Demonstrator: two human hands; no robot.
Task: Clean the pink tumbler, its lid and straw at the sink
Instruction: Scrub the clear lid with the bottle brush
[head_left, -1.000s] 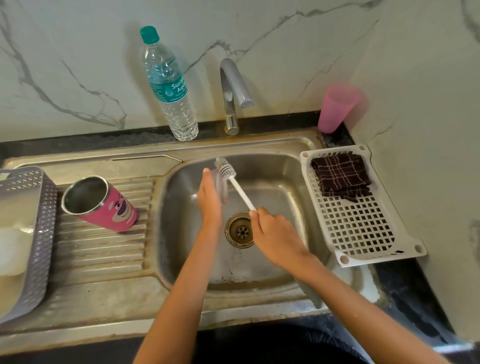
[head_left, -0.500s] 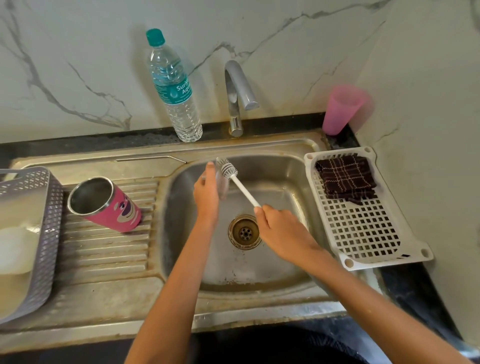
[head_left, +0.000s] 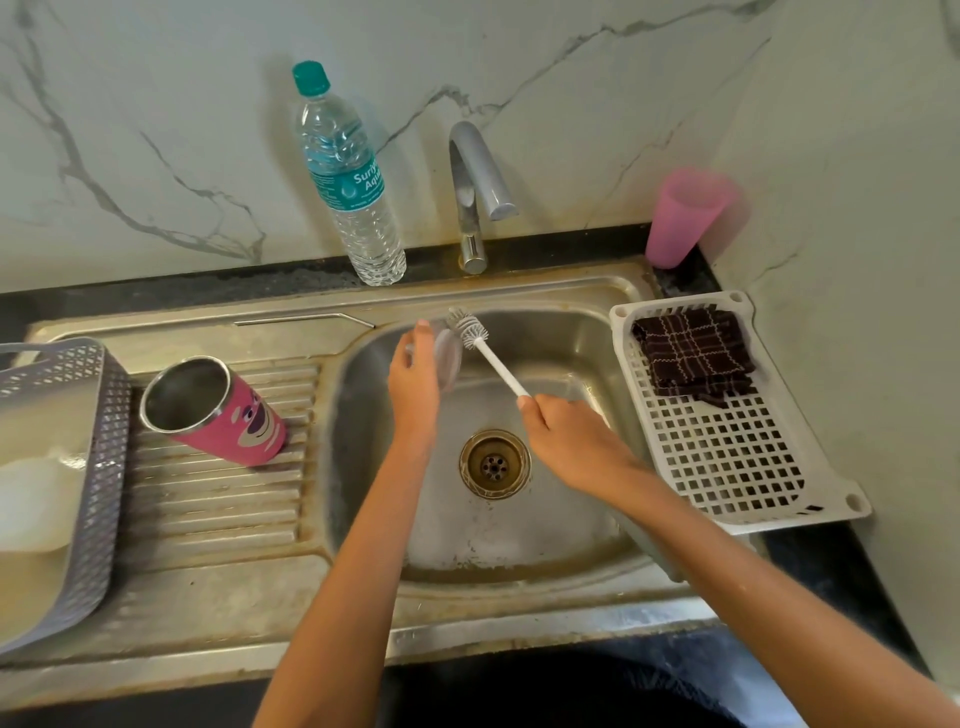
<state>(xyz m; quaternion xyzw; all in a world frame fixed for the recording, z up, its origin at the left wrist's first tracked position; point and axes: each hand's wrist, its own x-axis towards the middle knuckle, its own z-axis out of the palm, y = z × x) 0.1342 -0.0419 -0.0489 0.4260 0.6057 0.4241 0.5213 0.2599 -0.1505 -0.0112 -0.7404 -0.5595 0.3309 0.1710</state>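
Now left hand holds clear lid upright over basin of sink, fingers closed on it. Meanwhile right hand grips white handle of brush; bristle head touches lid near top. On drainboard, left of basin, pink tumbler lies on its side, mouth open. Behind it, apart, metal straw lies on sink rim.

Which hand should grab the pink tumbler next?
Probably the left hand: the pink tumbler lies nearer it, on the drainboard, though it holds the lid. The right hand grips the brush.
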